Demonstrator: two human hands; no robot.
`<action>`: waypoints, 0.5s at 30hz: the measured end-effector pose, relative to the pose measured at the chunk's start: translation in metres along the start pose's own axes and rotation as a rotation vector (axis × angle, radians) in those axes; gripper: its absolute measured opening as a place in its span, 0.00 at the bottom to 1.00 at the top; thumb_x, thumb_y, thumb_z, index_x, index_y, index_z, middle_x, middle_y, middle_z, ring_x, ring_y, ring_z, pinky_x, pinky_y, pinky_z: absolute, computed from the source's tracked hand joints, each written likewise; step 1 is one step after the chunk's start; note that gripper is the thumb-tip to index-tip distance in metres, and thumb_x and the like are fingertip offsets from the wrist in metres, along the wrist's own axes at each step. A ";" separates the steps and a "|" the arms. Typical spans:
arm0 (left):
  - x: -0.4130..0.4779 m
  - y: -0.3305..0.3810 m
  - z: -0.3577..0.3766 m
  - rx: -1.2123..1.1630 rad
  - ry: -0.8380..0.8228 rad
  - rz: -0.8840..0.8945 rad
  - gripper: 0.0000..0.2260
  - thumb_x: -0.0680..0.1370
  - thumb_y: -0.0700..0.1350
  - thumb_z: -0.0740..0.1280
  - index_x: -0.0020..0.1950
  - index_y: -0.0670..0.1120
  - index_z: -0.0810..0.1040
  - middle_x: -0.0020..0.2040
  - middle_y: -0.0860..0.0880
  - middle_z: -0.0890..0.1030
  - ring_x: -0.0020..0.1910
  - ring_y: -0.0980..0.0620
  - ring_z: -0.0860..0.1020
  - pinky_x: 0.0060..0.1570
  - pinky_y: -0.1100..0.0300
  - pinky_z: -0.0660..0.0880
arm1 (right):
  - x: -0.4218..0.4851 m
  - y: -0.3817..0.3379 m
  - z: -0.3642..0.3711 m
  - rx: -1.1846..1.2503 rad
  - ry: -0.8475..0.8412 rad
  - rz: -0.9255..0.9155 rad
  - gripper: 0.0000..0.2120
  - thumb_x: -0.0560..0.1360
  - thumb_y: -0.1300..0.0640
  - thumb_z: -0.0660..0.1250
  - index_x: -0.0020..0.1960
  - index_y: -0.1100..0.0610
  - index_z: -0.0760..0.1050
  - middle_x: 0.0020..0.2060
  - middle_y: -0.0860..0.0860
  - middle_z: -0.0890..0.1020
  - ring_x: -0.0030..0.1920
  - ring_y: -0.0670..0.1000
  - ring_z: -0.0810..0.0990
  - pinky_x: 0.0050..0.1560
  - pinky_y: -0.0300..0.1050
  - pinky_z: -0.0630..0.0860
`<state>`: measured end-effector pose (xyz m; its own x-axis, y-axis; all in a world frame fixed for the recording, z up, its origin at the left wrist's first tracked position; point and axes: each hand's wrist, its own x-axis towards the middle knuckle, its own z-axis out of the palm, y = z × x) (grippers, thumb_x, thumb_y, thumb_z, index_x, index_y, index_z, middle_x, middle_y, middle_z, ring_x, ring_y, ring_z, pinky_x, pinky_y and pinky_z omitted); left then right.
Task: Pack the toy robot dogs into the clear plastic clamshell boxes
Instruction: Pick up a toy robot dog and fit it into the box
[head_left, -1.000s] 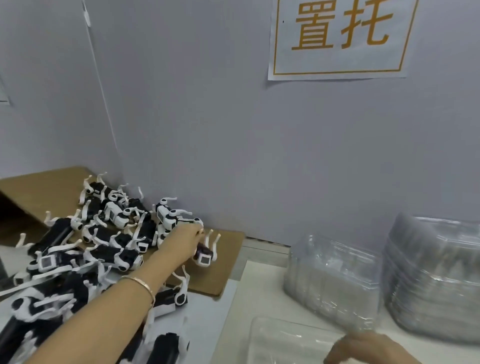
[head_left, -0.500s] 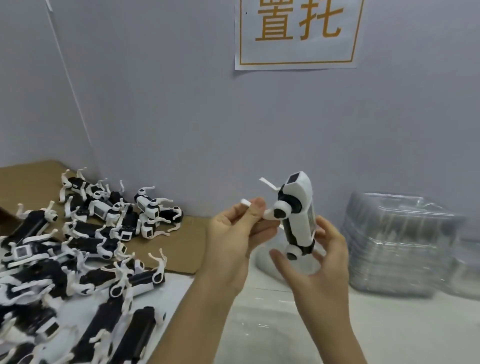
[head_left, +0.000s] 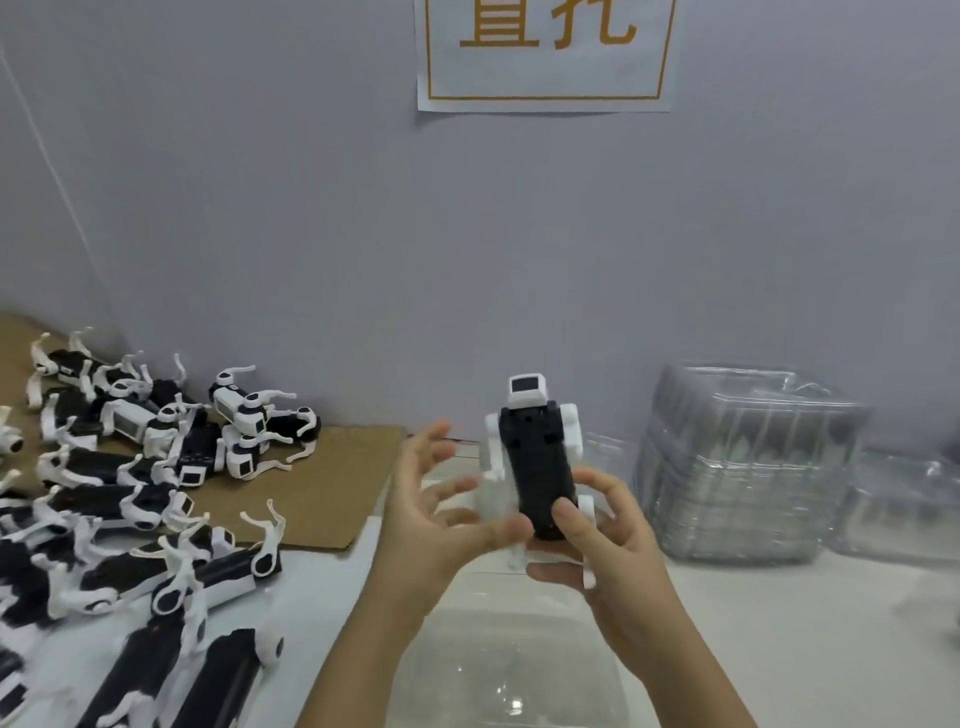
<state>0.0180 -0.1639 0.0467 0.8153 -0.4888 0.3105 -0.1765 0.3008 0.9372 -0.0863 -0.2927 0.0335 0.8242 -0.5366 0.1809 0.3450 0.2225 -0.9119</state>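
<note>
A black-and-white toy robot dog (head_left: 537, 457) stands upright in mid-air, belly toward me, head on top. My right hand (head_left: 602, 535) grips its lower end, thumb on the black belly. My left hand (head_left: 441, 509) is at its left side, thumb near the bottom, fingers spread and blurred by a white leg. An open clear clamshell box (head_left: 498, 660) lies on the table just below my hands. Several more toy dogs (head_left: 156, 467) lie piled at the left.
A stack of clear clamshell boxes (head_left: 743, 462) stands at the right against the wall, with more clear boxes (head_left: 904, 509) beyond it. Brown cardboard (head_left: 332, 483) lies under the dog pile. A paper sign (head_left: 545, 52) hangs on the grey wall.
My left hand picked a dog from the pile and brought it to the middle. Both hands turned it from side-on to belly-facing, and my right hand now grips its lower end.
</note>
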 end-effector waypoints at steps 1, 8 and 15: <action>-0.002 0.001 0.001 0.020 -0.092 -0.008 0.41 0.49 0.51 0.84 0.60 0.63 0.75 0.60 0.57 0.78 0.52 0.55 0.81 0.46 0.58 0.79 | 0.000 0.003 0.001 0.032 -0.022 0.020 0.21 0.64 0.53 0.74 0.57 0.52 0.76 0.48 0.60 0.84 0.44 0.62 0.85 0.35 0.46 0.80; -0.006 0.007 0.002 0.102 -0.234 0.073 0.25 0.62 0.63 0.76 0.57 0.59 0.79 0.54 0.53 0.84 0.53 0.53 0.82 0.47 0.59 0.78 | 0.000 0.010 0.004 -0.057 0.104 -0.102 0.19 0.62 0.54 0.75 0.53 0.47 0.81 0.51 0.56 0.84 0.44 0.60 0.85 0.36 0.48 0.81; 0.001 0.007 -0.013 -0.101 -0.275 0.055 0.34 0.58 0.69 0.77 0.61 0.57 0.81 0.58 0.49 0.83 0.55 0.51 0.81 0.51 0.62 0.76 | -0.008 -0.022 -0.008 -0.896 0.254 -0.914 0.17 0.71 0.56 0.75 0.59 0.48 0.80 0.57 0.45 0.81 0.55 0.45 0.80 0.52 0.43 0.79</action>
<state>0.0252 -0.1516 0.0515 0.6237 -0.6687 0.4048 -0.1497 0.4061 0.9015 -0.1038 -0.3001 0.0491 0.3105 -0.3644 0.8780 0.2334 -0.8661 -0.4420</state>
